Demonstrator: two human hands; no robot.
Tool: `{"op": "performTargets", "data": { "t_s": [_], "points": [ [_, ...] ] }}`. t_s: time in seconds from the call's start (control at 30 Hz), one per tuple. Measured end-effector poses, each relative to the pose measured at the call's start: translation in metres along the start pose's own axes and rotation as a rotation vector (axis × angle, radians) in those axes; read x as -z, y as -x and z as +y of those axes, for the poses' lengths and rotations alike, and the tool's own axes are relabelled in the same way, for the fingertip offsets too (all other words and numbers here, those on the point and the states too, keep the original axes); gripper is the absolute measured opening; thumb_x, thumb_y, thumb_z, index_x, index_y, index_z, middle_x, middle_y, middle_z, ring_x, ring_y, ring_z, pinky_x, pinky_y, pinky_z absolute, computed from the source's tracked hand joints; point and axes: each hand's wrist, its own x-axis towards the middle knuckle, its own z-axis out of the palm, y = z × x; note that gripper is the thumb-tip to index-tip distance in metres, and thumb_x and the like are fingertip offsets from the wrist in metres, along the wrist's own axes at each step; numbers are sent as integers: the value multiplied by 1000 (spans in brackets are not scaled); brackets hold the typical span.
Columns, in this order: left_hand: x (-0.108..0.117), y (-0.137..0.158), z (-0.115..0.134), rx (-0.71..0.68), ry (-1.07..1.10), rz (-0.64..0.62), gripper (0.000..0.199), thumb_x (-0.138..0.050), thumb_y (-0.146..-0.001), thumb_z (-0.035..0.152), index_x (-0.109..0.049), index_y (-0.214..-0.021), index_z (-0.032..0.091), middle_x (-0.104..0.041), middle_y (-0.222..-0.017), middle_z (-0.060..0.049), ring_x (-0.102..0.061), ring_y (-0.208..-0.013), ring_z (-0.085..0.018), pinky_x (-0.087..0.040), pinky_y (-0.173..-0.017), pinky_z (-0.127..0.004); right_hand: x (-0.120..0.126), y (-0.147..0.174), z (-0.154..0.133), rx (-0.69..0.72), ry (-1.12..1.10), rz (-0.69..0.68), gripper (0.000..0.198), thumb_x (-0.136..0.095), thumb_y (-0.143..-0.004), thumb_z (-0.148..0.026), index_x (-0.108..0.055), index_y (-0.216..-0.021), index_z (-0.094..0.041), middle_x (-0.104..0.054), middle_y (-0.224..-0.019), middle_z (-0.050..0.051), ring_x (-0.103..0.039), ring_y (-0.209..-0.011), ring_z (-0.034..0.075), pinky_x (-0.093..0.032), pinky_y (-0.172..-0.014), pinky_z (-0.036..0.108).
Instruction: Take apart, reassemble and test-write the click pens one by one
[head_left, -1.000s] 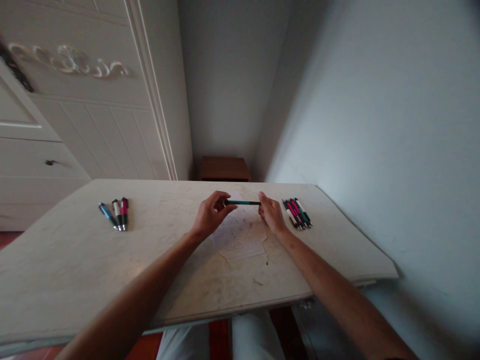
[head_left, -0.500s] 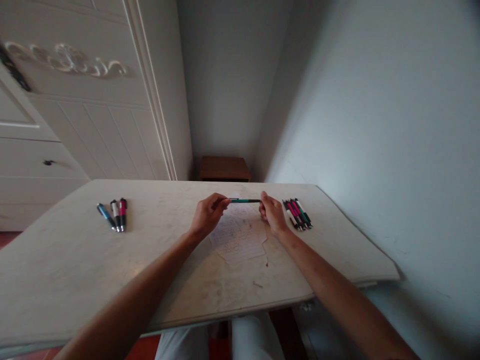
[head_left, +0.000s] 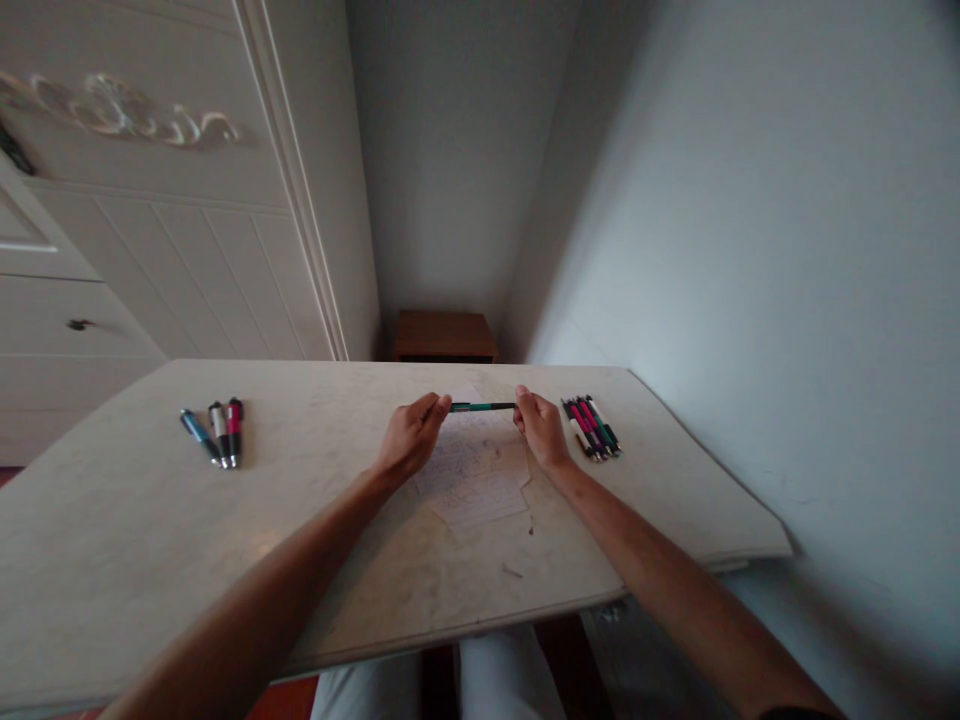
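Note:
A green pen [head_left: 480, 407] with dark ends is stretched level between my two hands, above a scribbled sheet of paper [head_left: 476, 475]. My left hand [head_left: 411, 432] is closed on the pen's left end, thumb along it. My right hand [head_left: 540, 425] pinches the dark right end, its thumb pointing up and its fingers curled in. Both tips of the pen are hidden inside the fingers. Just right of my right hand, several pens [head_left: 592, 428] in pink, green, white and black lie side by side.
Three pens lie at the left of the white table [head_left: 300, 420]: a blue pen [head_left: 199, 436], a silver-grey pen [head_left: 219, 435] and a red pen [head_left: 235, 432]. A brown wooden box-like piece [head_left: 444, 334] stands beyond the far edge. A wall rises on the right.
My left hand has turned and its fingers have closed more around the pen's left end. My right hand keeps its grip. The whole view has shifted slightly.

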Motion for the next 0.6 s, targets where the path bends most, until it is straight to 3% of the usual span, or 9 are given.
{"op": "performTargets", "data": {
  "t_s": [0.37, 0.5, 0.6],
  "points": [
    [-2, -1, -2, 95, 77, 1, 56, -33, -90, 61, -38, -52, 21, -40, -39, 3, -38, -36, -10, -27, -41, -23, 3, 3, -2, 100, 21, -34, 49, -43, -90, -61, -48, -63, -20, -49, -56, -1, -47, -52, 12, -36, -50, 23],
    [0, -1, 4, 150, 106, 28, 61, -36, -89, 63, -38, -45, 20, -41, -34, 1, -40, -34, -10, -34, -44, -23, 1, 3, -1, 149, 1, -97, 46, -45, -91, -60, -47, -65, -21, -48, -59, -2, -46, -55, 11, -38, -52, 23],
    [1, -1, 4, 108, 195, 23, 61, -36, -91, 60, -43, -47, 19, -46, -38, 0, -45, -38, -10, -38, -46, -22, -1, 3, -1, 134, -45, -96, 47, -44, -90, -61, -48, -66, -21, -47, -58, -3, -44, -52, 11, -37, -51, 22]
  ]
}}
